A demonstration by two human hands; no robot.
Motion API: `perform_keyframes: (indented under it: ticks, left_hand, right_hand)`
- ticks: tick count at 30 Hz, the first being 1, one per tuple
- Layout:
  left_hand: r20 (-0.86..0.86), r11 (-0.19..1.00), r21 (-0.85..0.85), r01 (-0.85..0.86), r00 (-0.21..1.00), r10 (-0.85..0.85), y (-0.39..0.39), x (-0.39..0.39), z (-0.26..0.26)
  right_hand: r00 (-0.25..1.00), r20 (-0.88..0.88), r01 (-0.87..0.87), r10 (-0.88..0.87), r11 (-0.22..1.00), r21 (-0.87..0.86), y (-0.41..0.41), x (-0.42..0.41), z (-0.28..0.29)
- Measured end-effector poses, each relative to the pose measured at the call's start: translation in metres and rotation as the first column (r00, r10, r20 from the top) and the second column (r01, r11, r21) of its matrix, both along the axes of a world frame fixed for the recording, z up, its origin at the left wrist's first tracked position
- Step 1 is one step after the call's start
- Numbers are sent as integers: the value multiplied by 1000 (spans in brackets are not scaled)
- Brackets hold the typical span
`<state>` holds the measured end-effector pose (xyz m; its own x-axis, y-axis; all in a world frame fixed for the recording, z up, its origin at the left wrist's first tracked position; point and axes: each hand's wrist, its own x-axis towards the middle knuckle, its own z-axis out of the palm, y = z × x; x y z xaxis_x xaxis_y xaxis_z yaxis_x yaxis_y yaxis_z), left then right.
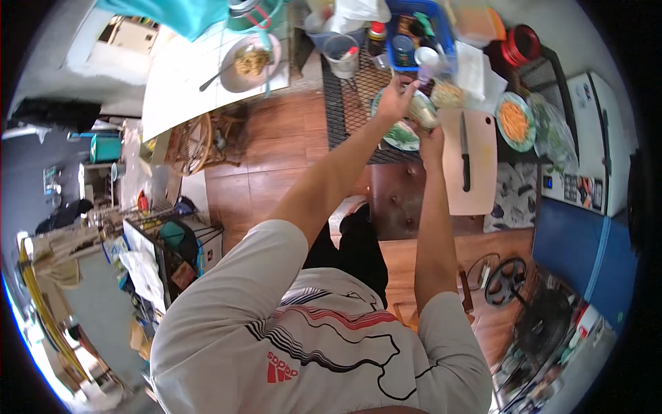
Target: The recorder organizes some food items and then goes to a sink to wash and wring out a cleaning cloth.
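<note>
Both arms reach forward over a black mesh table. My left hand (397, 101) is raised at the left of a clear plastic bag with pale contents (423, 113), its fingertips by the bag's thin upper part. My right hand (432, 142) grips the lower end of that bag. Under the hands lies a plate with chopped greens (402, 137), partly hidden. Right of my right hand, a kitchen knife with a black handle (465, 155) lies on a pale cutting board (452, 202). Farther right stands a plate of orange strips, seemingly carrot (514, 121).
A blue basket (451, 49) holds jars and packets. Beside it are a sauce bottle with a red cap (376, 39) and a clear tub (341, 57). A leafy bag (553, 132) lies at the right. On the white-tiled counter sits a bowl of food (251, 62). A fan (507, 282) stands low right.
</note>
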<state>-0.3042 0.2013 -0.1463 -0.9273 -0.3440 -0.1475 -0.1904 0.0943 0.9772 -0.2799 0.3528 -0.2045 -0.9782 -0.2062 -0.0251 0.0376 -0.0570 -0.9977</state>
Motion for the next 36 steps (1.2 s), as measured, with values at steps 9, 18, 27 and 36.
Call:
perform_keyframes:
  ticks: [9, 18, 27, 36]
  left_hand:
    - [57, 955, -210, -209, 973, 225, -100, 201, 25]
    - [414, 977, 12, -215, 890, 191, -151, 428, 29]
    - [426, 990, 113, -86, 904, 30, -215, 465, 29]
    - [-94, 920, -367, -139, 989, 112, -373, 337, 102]
  right_hand:
    - [972, 227, 4, -55, 976, 219, -130, 15, 27]
    - [921, 385, 28, -63, 995, 96, -187, 46, -57]
    - [916, 399, 19, -38, 998, 52, -181, 74, -25]
    - [944, 287, -159, 161, 987, -30, -253, 94, 114]
